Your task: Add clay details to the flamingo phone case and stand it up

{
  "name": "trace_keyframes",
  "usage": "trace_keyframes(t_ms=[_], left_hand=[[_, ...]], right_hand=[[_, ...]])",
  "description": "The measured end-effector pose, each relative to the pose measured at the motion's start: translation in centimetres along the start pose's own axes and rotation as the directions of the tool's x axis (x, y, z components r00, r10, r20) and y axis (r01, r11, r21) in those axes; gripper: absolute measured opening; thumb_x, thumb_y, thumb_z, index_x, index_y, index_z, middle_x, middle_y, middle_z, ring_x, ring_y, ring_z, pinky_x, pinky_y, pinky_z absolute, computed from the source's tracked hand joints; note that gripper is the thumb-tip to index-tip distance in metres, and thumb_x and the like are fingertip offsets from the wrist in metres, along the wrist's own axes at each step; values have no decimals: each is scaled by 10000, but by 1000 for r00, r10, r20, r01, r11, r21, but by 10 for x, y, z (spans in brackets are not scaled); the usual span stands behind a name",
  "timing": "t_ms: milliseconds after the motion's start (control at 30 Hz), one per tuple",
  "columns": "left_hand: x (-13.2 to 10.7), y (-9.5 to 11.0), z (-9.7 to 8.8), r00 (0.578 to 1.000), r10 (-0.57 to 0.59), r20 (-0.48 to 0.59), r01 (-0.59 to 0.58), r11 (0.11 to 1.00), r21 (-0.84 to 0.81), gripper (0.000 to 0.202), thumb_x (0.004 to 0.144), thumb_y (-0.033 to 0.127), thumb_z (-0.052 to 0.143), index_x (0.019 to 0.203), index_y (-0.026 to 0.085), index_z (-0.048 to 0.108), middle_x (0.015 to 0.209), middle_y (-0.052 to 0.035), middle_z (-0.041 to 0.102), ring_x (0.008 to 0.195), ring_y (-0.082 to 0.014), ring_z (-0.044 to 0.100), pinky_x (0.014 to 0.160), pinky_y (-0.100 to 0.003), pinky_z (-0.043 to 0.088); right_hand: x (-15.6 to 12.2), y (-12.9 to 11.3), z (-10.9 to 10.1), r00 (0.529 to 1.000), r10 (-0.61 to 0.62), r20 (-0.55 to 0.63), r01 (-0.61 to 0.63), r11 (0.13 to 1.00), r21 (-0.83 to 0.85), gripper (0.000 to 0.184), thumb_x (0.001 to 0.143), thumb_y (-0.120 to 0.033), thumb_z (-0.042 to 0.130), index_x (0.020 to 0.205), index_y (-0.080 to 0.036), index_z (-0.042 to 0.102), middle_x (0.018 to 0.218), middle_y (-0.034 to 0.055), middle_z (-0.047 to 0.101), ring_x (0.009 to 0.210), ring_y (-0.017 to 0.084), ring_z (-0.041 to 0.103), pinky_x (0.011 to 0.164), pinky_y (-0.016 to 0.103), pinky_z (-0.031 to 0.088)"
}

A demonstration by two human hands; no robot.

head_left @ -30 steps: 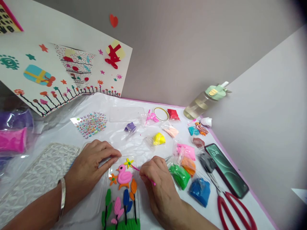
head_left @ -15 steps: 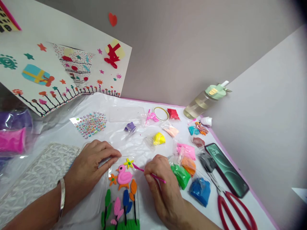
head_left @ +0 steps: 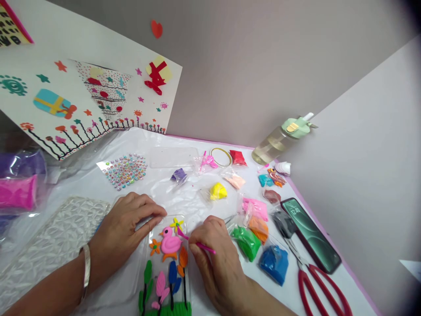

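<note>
My right hand (head_left: 219, 259) pinches a thin pink clay modelling tool (head_left: 204, 248). Its tip reaches the lower right of a yellow clay flower (head_left: 176, 224) on a clear phone case (head_left: 187, 219). My left hand (head_left: 131, 221), with bent fingers, holds the case at its top left edge. Below the flower on the case are a pink clay duck (head_left: 171, 243), an orange clay flower (head_left: 155, 247), and clay leaves on black stems rising from green clay grass (head_left: 177, 309). The lower end of the case runs out of view.
Bagged clay lies to the right, including green (head_left: 248, 243), blue (head_left: 274, 265) and yellow (head_left: 218, 191). Red-handled scissors (head_left: 324, 287) and a phone (head_left: 312, 237) lie farther right. A bottle (head_left: 279, 140) stands behind, and a gem sheet (head_left: 126, 171) lies back left.
My right hand has moved slightly left, bringing the modelling tool's tip from beside the yellow flower onto its lower right part. My left hand stays in place.
</note>
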State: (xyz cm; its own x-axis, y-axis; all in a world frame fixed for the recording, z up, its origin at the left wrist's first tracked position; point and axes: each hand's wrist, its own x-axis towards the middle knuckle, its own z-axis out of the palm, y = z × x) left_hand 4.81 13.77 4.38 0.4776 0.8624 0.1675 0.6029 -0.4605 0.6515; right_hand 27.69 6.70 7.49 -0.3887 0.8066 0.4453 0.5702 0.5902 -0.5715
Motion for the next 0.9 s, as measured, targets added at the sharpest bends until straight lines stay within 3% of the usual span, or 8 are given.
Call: trace_keyframes(t_ms=[900], left_hand=[[1, 0, 1, 1000, 4, 4, -4, 1000, -6, 200, 957, 367, 549, 949, 284, 731, 905, -10, 706, 892, -263, 569, 807, -415, 383]], right_hand=[[2, 1, 5, 1000, 3, -3, -3, 999, -34, 176, 930, -38, 400, 960, -184, 493, 830, 43, 582, 756, 183, 505, 744, 338, 404]])
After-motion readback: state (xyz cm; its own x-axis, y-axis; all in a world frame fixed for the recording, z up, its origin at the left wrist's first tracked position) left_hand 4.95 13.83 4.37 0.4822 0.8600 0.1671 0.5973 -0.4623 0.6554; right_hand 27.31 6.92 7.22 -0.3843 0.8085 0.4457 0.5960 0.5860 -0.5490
